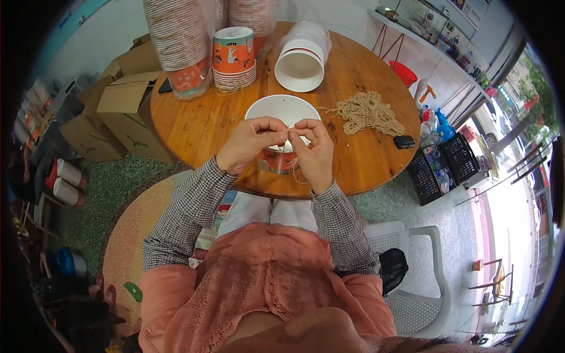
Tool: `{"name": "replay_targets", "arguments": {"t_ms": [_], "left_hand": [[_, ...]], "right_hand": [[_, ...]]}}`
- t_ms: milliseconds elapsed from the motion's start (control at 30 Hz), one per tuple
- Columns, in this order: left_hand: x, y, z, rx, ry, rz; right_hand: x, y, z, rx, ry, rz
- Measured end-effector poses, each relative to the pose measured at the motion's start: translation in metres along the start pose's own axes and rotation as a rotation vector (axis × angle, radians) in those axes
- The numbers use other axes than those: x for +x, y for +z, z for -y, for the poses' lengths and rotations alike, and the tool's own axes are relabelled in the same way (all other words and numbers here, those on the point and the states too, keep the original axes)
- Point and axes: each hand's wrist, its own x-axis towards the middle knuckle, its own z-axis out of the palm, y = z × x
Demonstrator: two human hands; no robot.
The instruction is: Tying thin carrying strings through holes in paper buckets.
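Above a paper bucket (282,105), white inside and orange-patterned outside, my two hands meet with fingertips nearly touching. My left hand (254,141) is closed in a pinch on a thin piece of twine. Thumb and forefinger of my right hand (313,152) pinch the same twine from the other side. A loose strand of it hangs below my right hand, along the front of the bucket. The bucket stands near the table's front edge, partly hidden behind my hands. To its right lies a tangled heap of tan twine (369,113).
On the round wooden table (194,132) stand a short stack of orange buckets (234,57), taller bagged stacks (179,44) and a stack of white buckets lying on its side (301,62). A small black object (404,142) sits near the right edge. Cardboard boxes (126,112) flank the table's left.
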Motion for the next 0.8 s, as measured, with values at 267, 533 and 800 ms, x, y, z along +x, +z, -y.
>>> {"name": "replay_targets", "arguments": {"t_ms": [267,533,800], "left_hand": [[0.002,0.002,0.007,0.090,0.089,-0.113],[0.002,0.005,0.008,0.074,0.117,-0.119],[0.000,0.010,0.006,0.077,0.132,-0.198]], "right_hand": [[-0.004,-0.005,0.002,0.058,0.027,0.021],[0.000,-0.012,0.021,-0.106,0.065,0.156],[0.000,-0.014,0.023,-0.209,0.062,0.243]]}}
